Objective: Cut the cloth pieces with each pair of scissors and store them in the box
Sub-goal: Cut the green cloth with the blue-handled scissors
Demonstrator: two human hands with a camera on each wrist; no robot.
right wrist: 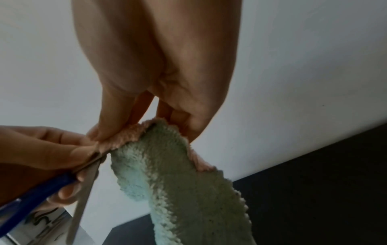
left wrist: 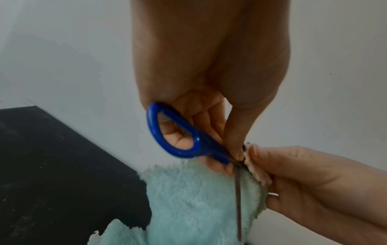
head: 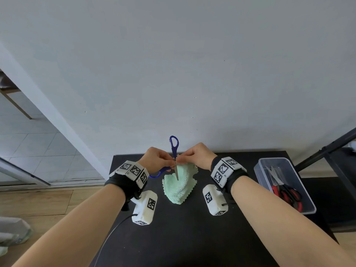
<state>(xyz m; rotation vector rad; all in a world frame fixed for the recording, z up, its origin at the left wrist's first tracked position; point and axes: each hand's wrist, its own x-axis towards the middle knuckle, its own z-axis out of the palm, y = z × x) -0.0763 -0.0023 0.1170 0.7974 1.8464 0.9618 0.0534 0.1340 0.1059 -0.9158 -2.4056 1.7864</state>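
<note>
While left hand (head: 157, 158) grips blue scissors (head: 174, 146), right hand (head: 198, 156) pinches green cloth (head: 180, 185), only head view shows box (head: 306, 201).

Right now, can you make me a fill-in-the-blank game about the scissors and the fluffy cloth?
1. The scissors in the left hand have handles coloured ____.
2. The right hand pinches the top edge of the ____ cloth.
3. The clear box holds scissors with black and ____ handles.
4. The cloth's lower end rests on the ____ table.

Missing words: blue; green; red; black
</note>
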